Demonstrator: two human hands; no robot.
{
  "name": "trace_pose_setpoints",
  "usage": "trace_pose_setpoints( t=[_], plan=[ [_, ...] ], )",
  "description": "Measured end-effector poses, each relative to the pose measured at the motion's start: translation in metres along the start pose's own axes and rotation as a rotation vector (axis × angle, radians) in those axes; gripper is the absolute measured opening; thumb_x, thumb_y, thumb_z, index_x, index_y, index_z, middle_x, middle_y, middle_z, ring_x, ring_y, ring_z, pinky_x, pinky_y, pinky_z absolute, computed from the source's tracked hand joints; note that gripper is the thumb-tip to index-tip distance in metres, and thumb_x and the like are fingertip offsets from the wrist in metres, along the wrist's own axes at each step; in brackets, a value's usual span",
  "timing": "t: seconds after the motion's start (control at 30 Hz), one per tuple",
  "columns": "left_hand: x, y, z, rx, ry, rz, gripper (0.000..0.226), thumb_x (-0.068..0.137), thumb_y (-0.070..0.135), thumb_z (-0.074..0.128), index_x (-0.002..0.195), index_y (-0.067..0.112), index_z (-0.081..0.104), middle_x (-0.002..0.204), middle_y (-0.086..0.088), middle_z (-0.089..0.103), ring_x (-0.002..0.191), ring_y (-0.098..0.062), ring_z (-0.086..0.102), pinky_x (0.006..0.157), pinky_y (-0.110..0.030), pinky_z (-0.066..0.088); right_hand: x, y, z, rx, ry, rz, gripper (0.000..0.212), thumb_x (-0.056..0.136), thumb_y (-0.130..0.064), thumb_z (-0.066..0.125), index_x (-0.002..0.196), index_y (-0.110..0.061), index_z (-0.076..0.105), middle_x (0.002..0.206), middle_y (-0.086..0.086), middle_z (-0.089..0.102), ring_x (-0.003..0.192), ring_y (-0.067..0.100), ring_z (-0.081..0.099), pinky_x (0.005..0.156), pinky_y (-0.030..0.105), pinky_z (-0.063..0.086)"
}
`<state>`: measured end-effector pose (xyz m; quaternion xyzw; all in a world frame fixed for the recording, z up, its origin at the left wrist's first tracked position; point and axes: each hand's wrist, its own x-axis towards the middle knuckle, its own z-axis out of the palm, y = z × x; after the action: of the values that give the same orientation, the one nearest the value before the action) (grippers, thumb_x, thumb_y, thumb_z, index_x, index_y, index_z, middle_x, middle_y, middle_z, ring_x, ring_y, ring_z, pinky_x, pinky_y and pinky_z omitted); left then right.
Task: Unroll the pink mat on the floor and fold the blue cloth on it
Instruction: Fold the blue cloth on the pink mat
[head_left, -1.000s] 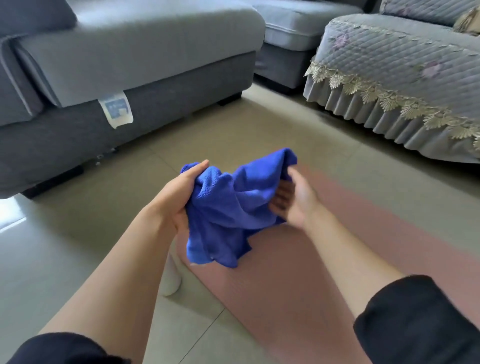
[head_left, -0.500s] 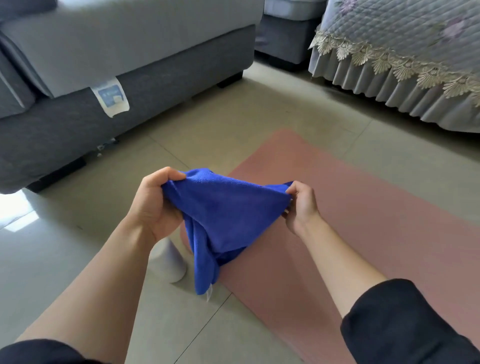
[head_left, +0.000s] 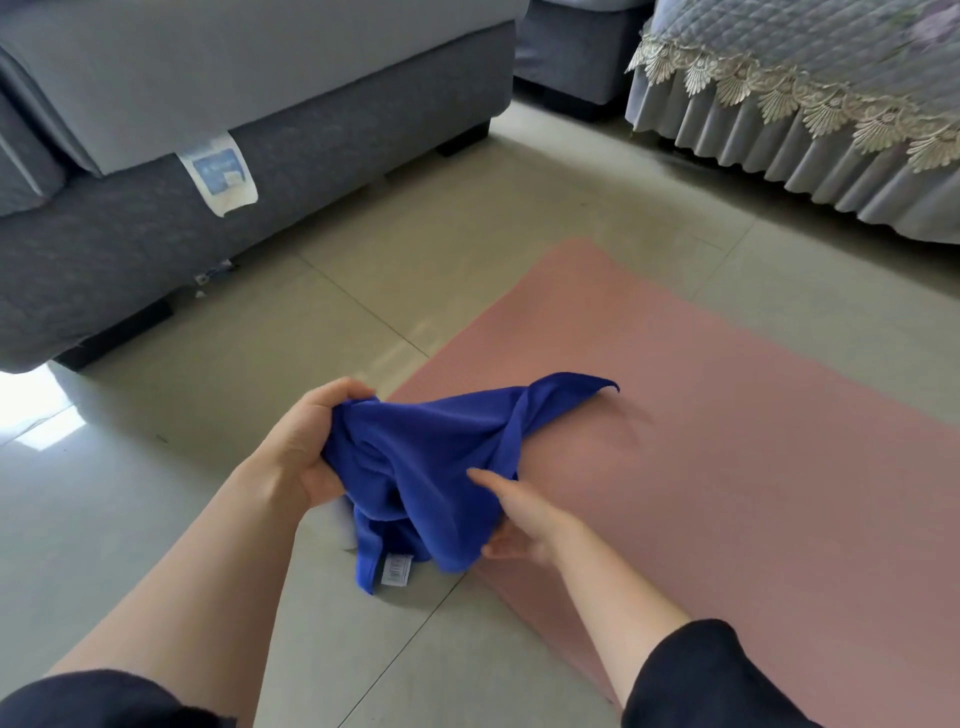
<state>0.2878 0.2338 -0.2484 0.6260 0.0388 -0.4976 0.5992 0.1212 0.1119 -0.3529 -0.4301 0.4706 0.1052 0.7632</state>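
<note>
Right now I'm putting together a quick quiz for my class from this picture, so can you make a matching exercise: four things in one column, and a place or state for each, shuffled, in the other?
Things:
1. blue cloth
2. pink mat
3. white label
4. lace trim

Places or states:
A. lying flat on the floor tiles
B. bunched up, held in both hands
C. edging the quilted cover at upper right
D. hanging from the grey sofa's cushion at left

Pairs: 1-B, 2-A, 3-D, 4-C
</note>
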Motion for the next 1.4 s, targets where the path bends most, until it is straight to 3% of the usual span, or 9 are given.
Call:
trace_pose_setpoints(
  t=[0.17,0.4,0.6,0.67,0.8,0.97,1.13,1.23,1.4],
  plan=[
    [0.002,0.001,0.002,0.113,0.097,-0.067,0.018,0.083,0.024,0.064,0.079,0.006,0.067,0.078,-0.015,0.069,0.071,-0.027,0.066,0.069,-0.035,0.054,0.002,-0.007,0.002,0.104,0.417,-0.325,0.003,0.077,-0.013,0.063,0.075,-0.011,0.064,0.071,0.004,0.063,0.062,0.017,0.052,0.051,0.025,0.04],
    [-0.001,0.017,0.002,-0.195,0.031,0.181,0.025,0.089,0.022,0.05,0.077,0.011,0.069,0.086,-0.01,0.072,0.083,-0.023,0.068,0.081,-0.031,0.05,-0.039,-0.097,-0.049,0.093,0.563,-0.536,0.025,0.069,-0.012,0.049,0.045,-0.017,0.053,0.046,-0.012,0.044,0.047,0.012,0.036,0.047,0.023,0.027],
    [-0.013,0.046,0.025,-0.418,-0.081,0.279,0.034,0.075,0.014,0.041,0.082,0.003,0.072,0.084,-0.011,0.073,0.072,-0.025,0.071,0.083,-0.032,0.05,-0.089,-0.166,-0.086,-0.254,0.579,-0.583,0.025,0.081,-0.023,0.052,0.088,-0.007,0.07,0.075,0.0,0.057,0.068,0.021,0.048,0.062,0.028,0.038],
    [-0.019,0.057,0.036,-0.431,-0.16,0.302,0.041,0.066,0.015,0.042,0.081,-0.003,0.075,0.091,-0.017,0.073,0.078,-0.027,0.071,0.083,-0.032,0.052,-0.115,-0.188,-0.096,-0.278,0.512,-0.566,0.02,0.08,-0.026,0.062,0.084,-0.008,0.069,0.077,0.004,0.061,0.069,0.023,0.054,0.064,0.029,0.043],
    [-0.036,0.086,0.061,-0.422,-0.197,0.367,0.025,0.084,0.012,0.049,0.065,0.009,0.065,0.065,-0.005,0.062,0.055,-0.016,0.063,0.057,-0.02,0.055,-0.173,-0.22,-0.107,-0.367,0.431,-0.534,0.019,0.07,-0.028,0.075,0.081,-0.014,0.07,0.08,0.009,0.068,0.069,0.027,0.061,0.069,0.032,0.05],
    [-0.054,0.103,0.089,-0.341,-0.271,0.447,0.032,0.088,-0.008,0.046,0.066,0.015,0.048,0.073,-0.004,0.063,0.062,-0.01,0.07,0.065,-0.022,0.059,-0.228,-0.237,-0.121,-0.224,0.151,-0.6,0.008,0.07,-0.012,0.048,0.064,-0.011,0.053,0.064,0.005,0.054,0.055,0.022,0.048,0.057,0.029,0.038],
    [-0.066,0.113,0.097,-0.507,-0.168,0.541,0.063,0.087,-0.012,0.04,0.142,0.02,0.035,0.103,-0.003,0.051,0.075,-0.008,0.07,0.072,-0.026,0.057,-0.253,-0.229,-0.163,-0.235,0.24,-0.588,0.021,0.069,0.001,0.043,0.061,-0.013,0.056,0.064,0.004,0.057,0.05,0.019,0.05,0.05,0.024,0.039],
    [-0.072,0.119,0.1,-0.382,-0.094,0.596,0.049,0.088,-0.011,0.041,0.124,0.021,0.046,0.11,-0.003,0.054,0.091,-0.009,0.064,0.069,-0.021,0.054,-0.256,-0.224,-0.185,-0.384,0.426,-0.556,0.022,0.074,0.004,0.054,0.076,-0.018,0.053,0.078,0.003,0.055,0.056,0.017,0.052,0.053,0.026,0.039],
    [-0.073,0.125,0.107,-0.104,-0.038,0.633,0.041,0.085,-0.015,0.042,0.096,0.019,0.063,0.103,0.001,0.064,0.072,-0.001,0.07,0.059,-0.011,0.052,-0.253,-0.215,-0.198,-0.338,0.512,-0.519,0.031,0.078,0.008,0.058,0.103,-0.011,0.061,0.082,0.009,0.065,0.057,0.016,0.06,0.042,0.016,0.049]
  ],
)
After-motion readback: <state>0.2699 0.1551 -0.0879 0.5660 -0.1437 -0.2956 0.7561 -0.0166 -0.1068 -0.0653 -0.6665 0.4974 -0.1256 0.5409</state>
